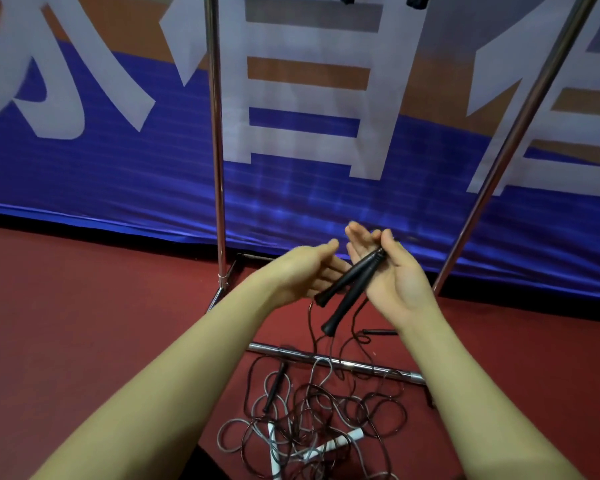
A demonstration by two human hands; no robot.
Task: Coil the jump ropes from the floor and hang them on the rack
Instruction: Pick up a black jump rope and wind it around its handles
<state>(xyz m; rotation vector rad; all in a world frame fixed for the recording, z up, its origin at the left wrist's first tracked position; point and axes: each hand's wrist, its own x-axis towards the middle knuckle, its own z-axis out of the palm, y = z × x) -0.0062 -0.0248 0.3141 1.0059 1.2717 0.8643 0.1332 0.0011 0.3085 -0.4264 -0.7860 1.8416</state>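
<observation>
Head view. Two black handles point(349, 289) held together, upper ends pinched in the right hand point(392, 271) between thumb and fingers, lower ends splayed apart and pointing down toward the floor point(84, 306). Paired that way, most likely, so both ends of one jump rope start the coil from a single grip. Left hand point(305, 271) just beside the handles, palm turned inward, fingers straight and relaxed, clamped on nothing; whether the fingertips touch the upper handle, cannot tell. Probably poised to steady the pair or gather cord. Thin dark cord point(312, 327) hanging from the handles down into the tangle of ropes point(312, 424) on the floor, so the coiling looks barely begun.

Tangle lying near the bottom edge, partly over the rack's base bar point(361, 365): dark and grey cords, white handles point(329, 445), another black handle point(274, 386). Rack uprights point(215, 133) rising behind the hands, in front of a blue banner point(118, 161). Dark shapes at the top edge perhaps ropes already hung, too cropped to tell.
</observation>
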